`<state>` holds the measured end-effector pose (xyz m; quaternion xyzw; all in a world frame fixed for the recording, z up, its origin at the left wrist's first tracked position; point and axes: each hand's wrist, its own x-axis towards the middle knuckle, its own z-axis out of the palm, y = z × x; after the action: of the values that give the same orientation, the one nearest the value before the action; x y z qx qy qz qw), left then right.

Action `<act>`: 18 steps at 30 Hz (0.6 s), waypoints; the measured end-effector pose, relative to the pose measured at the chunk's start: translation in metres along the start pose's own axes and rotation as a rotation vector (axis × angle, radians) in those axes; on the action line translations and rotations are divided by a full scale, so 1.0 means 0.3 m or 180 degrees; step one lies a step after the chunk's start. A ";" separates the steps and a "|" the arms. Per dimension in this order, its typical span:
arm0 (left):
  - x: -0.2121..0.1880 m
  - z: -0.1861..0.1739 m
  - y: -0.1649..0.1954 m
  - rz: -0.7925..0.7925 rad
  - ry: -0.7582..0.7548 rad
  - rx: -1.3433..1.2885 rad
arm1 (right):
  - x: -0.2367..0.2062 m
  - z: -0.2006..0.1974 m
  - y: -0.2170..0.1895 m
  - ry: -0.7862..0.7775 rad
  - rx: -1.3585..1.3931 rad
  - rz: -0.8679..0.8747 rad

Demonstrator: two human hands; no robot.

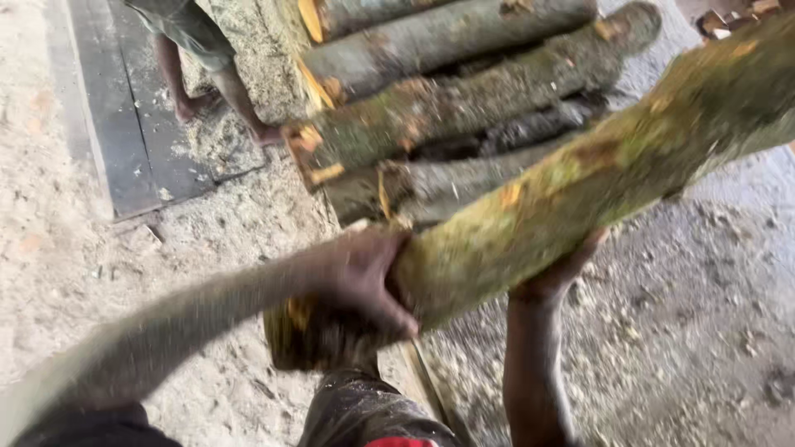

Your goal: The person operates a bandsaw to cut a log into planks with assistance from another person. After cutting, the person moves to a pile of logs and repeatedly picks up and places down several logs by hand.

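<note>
- The floor (704, 331) is pale ground strewn with sawdust and wood chips, greyer on the right, sandier on the left.
- A log (596, 174), mossy green with patches of orange bark, runs slantwise from the upper right corner down to the lower middle, held off the ground in both hands.
- A stack (464, 108) of similar logs lies behind it at the top of the view, cut ends facing left, some with yellow splintered wood showing.
- A dark flat board (132, 124) lies on the ground at the upper left, dusted with sawdust.
- Another person's bare legs (207, 74) stand at the board's right edge, just beside the stack's ends; only the legs and the hem of shorts show.
- The left hand (364, 281) is wrapped over the top of the log near its lower end, fingers closed down on the bark; the arm is blurred.
- The right hand (563, 269) is under the log further up, palm against its underside, fingers curling up its far side.
- The lower cut end (310, 331) of the log sits just above the person's dark-clothed knee (364, 410).
</note>
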<state>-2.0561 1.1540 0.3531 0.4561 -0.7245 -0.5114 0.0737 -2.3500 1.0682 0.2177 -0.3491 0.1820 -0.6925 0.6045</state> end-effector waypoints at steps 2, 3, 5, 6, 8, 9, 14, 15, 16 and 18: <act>0.049 -0.232 0.001 -0.0199 0.0067 0.0481 | 0.205 0.116 0.059 -0.0125 0.0260 -0.0060; 0.076 -0.350 -0.004 -0.0253 -0.0060 0.0462 | 0.302 0.168 0.096 -0.0029 0.0270 -0.0036; 0.147 -0.563 -0.023 -0.0340 -0.0409 0.0367 | 0.471 0.227 0.152 0.0255 0.0225 0.0032; 0.189 -0.665 -0.037 -0.0416 -0.0274 0.0629 | 0.559 0.249 0.187 0.0041 0.0315 0.0048; 0.300 -0.853 -0.067 -0.0383 -0.0356 0.0886 | 0.746 0.261 0.225 -0.0409 0.0477 0.0041; 0.357 -0.937 -0.089 -0.0303 -0.0548 0.0878 | 0.859 0.270 0.242 0.0023 -0.0059 0.0179; 0.613 -1.098 -0.261 -0.0400 0.0069 0.1971 | 1.030 0.228 0.181 0.0906 -0.2213 -0.0483; 0.649 -1.093 -0.301 -0.0438 0.0208 0.2167 | 1.017 0.225 0.161 0.0834 -0.2238 -0.0622; 0.673 -1.092 -0.337 -0.0508 0.0357 0.2366 | 0.992 0.227 0.146 0.0744 -0.2235 -0.0744; 0.709 -1.089 -0.391 -0.0597 0.0616 0.2804 | 0.921 0.237 0.121 0.0711 -0.2325 -0.0772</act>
<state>-1.9220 0.7701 0.3340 0.5533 -0.8182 -0.1143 -0.1065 -2.2812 0.8063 0.3149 -0.4827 0.4383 -0.6822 0.3310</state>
